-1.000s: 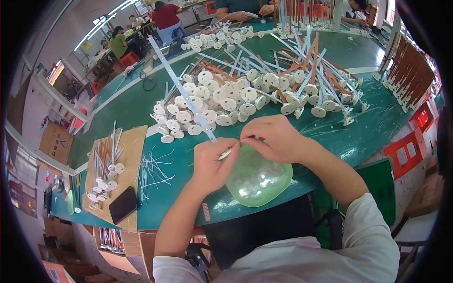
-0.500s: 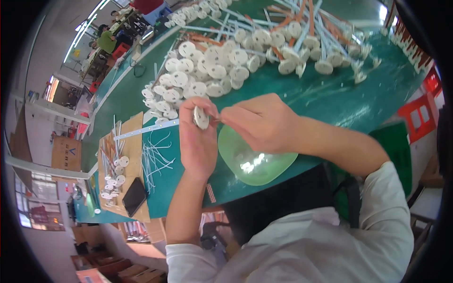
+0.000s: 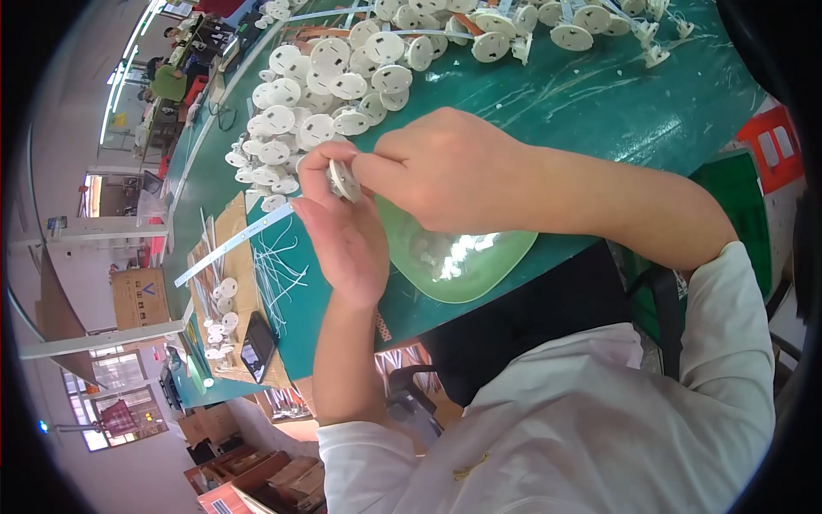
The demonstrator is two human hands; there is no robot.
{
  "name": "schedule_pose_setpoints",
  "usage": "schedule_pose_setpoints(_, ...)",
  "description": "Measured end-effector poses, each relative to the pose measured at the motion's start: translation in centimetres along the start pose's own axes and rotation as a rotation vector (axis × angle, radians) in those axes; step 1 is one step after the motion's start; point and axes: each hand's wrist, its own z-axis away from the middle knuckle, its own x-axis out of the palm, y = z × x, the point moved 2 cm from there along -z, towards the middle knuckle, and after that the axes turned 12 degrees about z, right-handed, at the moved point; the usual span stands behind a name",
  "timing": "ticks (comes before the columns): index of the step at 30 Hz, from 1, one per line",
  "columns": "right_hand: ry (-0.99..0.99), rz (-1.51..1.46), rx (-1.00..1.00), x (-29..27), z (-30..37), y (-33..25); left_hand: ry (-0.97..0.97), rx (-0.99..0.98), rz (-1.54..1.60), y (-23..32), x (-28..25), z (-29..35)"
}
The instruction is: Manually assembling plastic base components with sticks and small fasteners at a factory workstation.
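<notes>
Left of the frame's centre, holding white disc in left hand, just beside pale strip. With right hand curled near disc; impossible to tell if pinching anything.

Close head-worn fisheye, downward over left hand and right hand

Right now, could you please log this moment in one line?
left hand: holds white disc; right hand: beside disc; green dish: partly hidden by right hand
</notes>
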Motion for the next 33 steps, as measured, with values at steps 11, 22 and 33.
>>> schedule_pose_setpoints(11, 0.063, 0.026, -0.044, 0.8, -0.1, -0.7, -0.023, 0.005, 0.030, -0.1, 0.5, 0.1)
schedule_pose_setpoints(22, 0.175, -0.022, -0.053, 1.0, -0.4, -0.9, -0.032, 0.014, 0.052, 0.6, 0.3, 0.2)
schedule_pose_setpoints(33, 0.172, 0.034, -0.085, 0.7, -0.3, -0.9, -0.058, -0.009, 0.262, 0.7, 0.0, 0.3)
